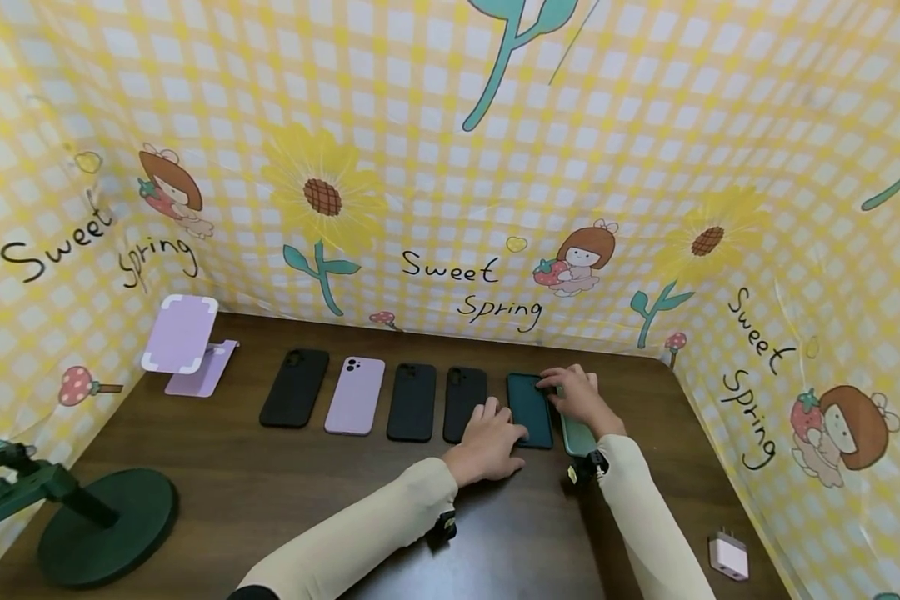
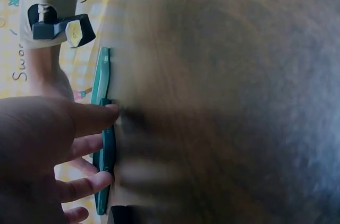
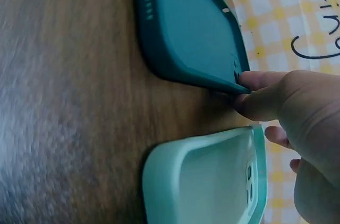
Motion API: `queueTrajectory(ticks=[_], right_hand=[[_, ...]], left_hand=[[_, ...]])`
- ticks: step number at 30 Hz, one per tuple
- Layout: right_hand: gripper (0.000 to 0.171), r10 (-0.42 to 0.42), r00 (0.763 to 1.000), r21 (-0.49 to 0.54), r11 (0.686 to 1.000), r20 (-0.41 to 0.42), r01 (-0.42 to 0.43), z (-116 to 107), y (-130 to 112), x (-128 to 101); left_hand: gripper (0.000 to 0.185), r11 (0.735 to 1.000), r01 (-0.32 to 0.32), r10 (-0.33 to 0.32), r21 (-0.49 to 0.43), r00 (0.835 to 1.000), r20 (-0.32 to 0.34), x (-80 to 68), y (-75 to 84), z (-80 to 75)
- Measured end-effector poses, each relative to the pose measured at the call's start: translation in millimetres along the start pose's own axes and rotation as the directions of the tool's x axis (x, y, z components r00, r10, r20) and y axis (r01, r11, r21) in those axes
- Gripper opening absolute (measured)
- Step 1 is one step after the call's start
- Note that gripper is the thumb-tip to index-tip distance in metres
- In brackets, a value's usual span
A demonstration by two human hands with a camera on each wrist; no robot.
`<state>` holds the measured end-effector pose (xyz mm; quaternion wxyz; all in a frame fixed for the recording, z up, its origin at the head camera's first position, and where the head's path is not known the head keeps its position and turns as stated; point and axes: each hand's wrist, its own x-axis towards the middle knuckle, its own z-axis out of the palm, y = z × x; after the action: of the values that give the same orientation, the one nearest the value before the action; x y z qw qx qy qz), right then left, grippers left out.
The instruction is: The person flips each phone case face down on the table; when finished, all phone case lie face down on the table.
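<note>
A dark teal phone case [image 1: 528,414] lies on the wooden table with its hollow inside facing up. My right hand [image 1: 581,396] pinches its far right corner, near the camera cutouts, between thumb and finger [image 3: 260,79]. At the case's near left end is my left hand [image 1: 487,442], its fingers spread and relaxed; the thumb [image 2: 93,118] overlaps the case's end in the left wrist view. Beside the teal case on the right, partly under my right hand, lies a mint green phone case [image 3: 212,181], also hollow side up.
Left of the teal case, in a row, lie two black phone cases [image 1: 464,400] [image 1: 412,402], a lilac case [image 1: 355,396] and another black case [image 1: 295,387]. A lilac stand [image 1: 183,333], a dark green round base [image 1: 108,529] and a charger plug [image 1: 728,556] stand farther out. Checked cloth [image 1: 435,208] walls the table.
</note>
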<state>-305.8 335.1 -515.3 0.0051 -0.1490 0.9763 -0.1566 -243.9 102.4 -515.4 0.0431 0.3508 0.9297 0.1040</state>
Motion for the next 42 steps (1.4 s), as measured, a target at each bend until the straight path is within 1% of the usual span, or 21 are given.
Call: queueTrajectory(ticks=[3, 5, 9, 13, 16, 18, 20, 21, 23, 24, 26, 29, 30, 32, 33, 36, 38, 40, 42], right_hand=[[0.026, -0.013, 1.000, -0.039, 0.999, 0.003, 0.013, -0.4, -1.0, -0.9], [0.024, -0.031, 1.000, -0.047, 0.998, 0.001, 0.031, -1.4, -1.1, -1.5], [0.017, -0.053, 0.998, -0.015, 0.998, 0.016, 0.053, -4.1, -0.2, -3.8], [0.014, -0.049, 0.998, 0.011, 0.999, 0.038, 0.048, -5.2, 3.4, -7.0], [0.014, -0.052, 0.998, 0.031, 0.998, 0.041, 0.051, -5.6, 5.8, -8.5], [0.014, -0.046, 0.998, 0.084, 0.996, 0.036, 0.043, -6.6, 6.4, -9.1], [0.017, -0.041, 0.999, 0.163, 0.986, 0.026, 0.036, -8.4, 6.1, -8.0], [0.021, -0.037, 0.999, 0.210, 0.977, 0.019, 0.032, -9.7, 5.6, -7.0], [0.031, -0.022, 1.000, 0.318, 0.948, 0.007, 0.018, -12.3, 4.4, -4.7], [0.037, -0.017, 1.000, 0.367, 0.930, -0.003, 0.017, -13.3, 4.0, -3.2], [0.046, -0.007, 1.000, 0.473, 0.881, -0.017, 0.014, -15.5, 2.4, -1.2], [0.053, -0.008, 1.000, 0.603, 0.798, -0.030, 0.025, -15.1, 0.7, 1.1], [0.054, -0.013, 1.000, 0.645, 0.763, -0.028, 0.028, -14.2, 0.4, 1.8], [0.057, -0.028, 1.000, 0.723, 0.691, -0.008, 0.025, -12.0, -0.7, 2.8], [0.059, -0.046, 0.999, 0.760, 0.649, 0.004, 0.027, -10.2, -0.7, 3.4], [0.063, -0.099, 0.994, 0.864, 0.503, 0.052, 0.005, -4.9, -1.1, 4.5], [0.064, -0.136, 0.988, 0.907, 0.421, 0.074, -0.010, -2.2, -1.8, 4.4], [0.063, -0.164, 0.982, 0.936, 0.350, 0.090, -0.027, -0.1, -2.3, 4.1], [0.058, -0.185, 0.979, 0.954, 0.298, 0.090, -0.031, 0.9, -2.5, 3.4]], left_hand=[[0.021, 1.000, 0.019, -0.019, 0.022, 1.000, -0.001, 1.2, 3.0, 1.6], [0.015, 0.999, 0.030, -0.030, 0.040, 1.000, -0.009, 2.3, 3.9, 2.3], [0.023, 0.998, 0.039, -0.038, 0.059, 0.999, -0.021, 3.6, 4.4, 5.0], [0.025, 0.996, 0.023, -0.022, 0.082, 0.999, -0.023, 2.0, 4.6, 9.5], [0.026, 0.995, 0.014, -0.010, 0.104, 0.999, -0.048, -1.7, 4.7, 10.3], [0.024, 0.993, 0.011, -0.001, 0.116, 0.997, -0.082, -3.5, 4.5, 10.3], [0.022, 0.992, 0.009, 0.008, 0.125, 0.992, -0.128, -4.7, 4.3, 9.9], [0.021, 0.992, 0.007, 0.012, 0.128, 0.988, -0.153, -5.3, 4.1, 9.2], [0.021, 0.992, 0.006, 0.019, 0.130, 0.981, -0.194, -6.3, 3.3, 7.8], [0.021, 0.992, 0.005, 0.021, 0.124, 0.977, -0.211, -7.2, 2.8, 6.7], [0.021, 0.994, 0.001, 0.024, 0.106, 0.970, -0.240, -8.7, 1.4, 5.0], [0.020, 0.997, -0.009, 0.028, 0.073, 0.964, -0.263, -10.9, -1.3, 3.7], [0.019, 0.998, -0.014, 0.030, 0.061, 0.962, -0.273, -11.4, -2.2, 3.6], [0.018, 0.999, -0.024, 0.037, 0.047, 0.956, -0.291, -12.4, -3.7, 3.6], [0.017, 0.999, -0.030, 0.040, 0.039, 0.953, -0.299, -12.7, -4.4, 3.9], [0.017, 0.999, -0.050, 0.050, 0.010, 0.949, -0.312, -13.8, -5.6, 4.1], [0.017, 0.998, -0.062, 0.056, -0.009, 0.948, -0.312, -14.7, -5.8, 4.4], [0.017, 0.997, -0.070, 0.058, -0.029, 0.950, -0.306, -15.4, -6.0, 4.8], [0.016, 0.996, -0.078, 0.062, -0.041, 0.949, -0.308, -15.5, -6.4, 5.7]])
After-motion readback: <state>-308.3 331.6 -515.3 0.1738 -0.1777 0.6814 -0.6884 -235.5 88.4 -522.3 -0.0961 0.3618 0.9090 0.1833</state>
